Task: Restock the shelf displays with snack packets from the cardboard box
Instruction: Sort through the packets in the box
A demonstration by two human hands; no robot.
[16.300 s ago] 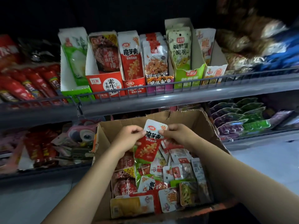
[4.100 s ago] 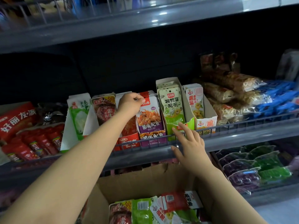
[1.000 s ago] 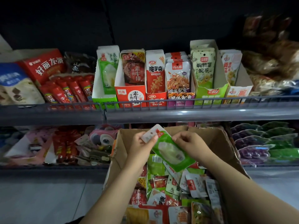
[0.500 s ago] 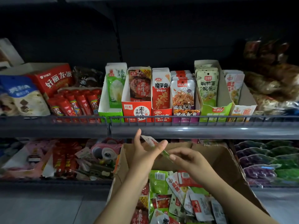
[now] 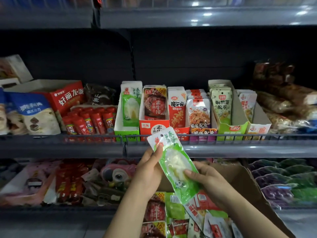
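A green and white snack packet (image 5: pixel 173 162) is held tilted in front of the shelf rail, its white top end up. My left hand (image 5: pixel 149 170) grips its upper left edge with the thumb on the front. My right hand (image 5: pixel 205 181) pinches its lower part from the right. Below my hands is the open cardboard box (image 5: pixel 250 184) with several mixed packets (image 5: pixel 176 219) inside. On the shelf above, a green display carton (image 5: pixel 126 130) holds a matching green packet (image 5: pixel 131 105).
Right of the green carton stand display cartons of other snacks: a red one (image 5: pixel 155 127), a red konjac one (image 5: pixel 177 109), a purple one (image 5: pixel 199 114), a light green one (image 5: pixel 223 107). A wire rail (image 5: pixel 223 136) fronts the shelf. Red sausages (image 5: pixel 89 121) lie to the left.
The packet has turned from edge-on to face-on and has risen to the height of the shelf rail. The view has tilted up towards the shelf.
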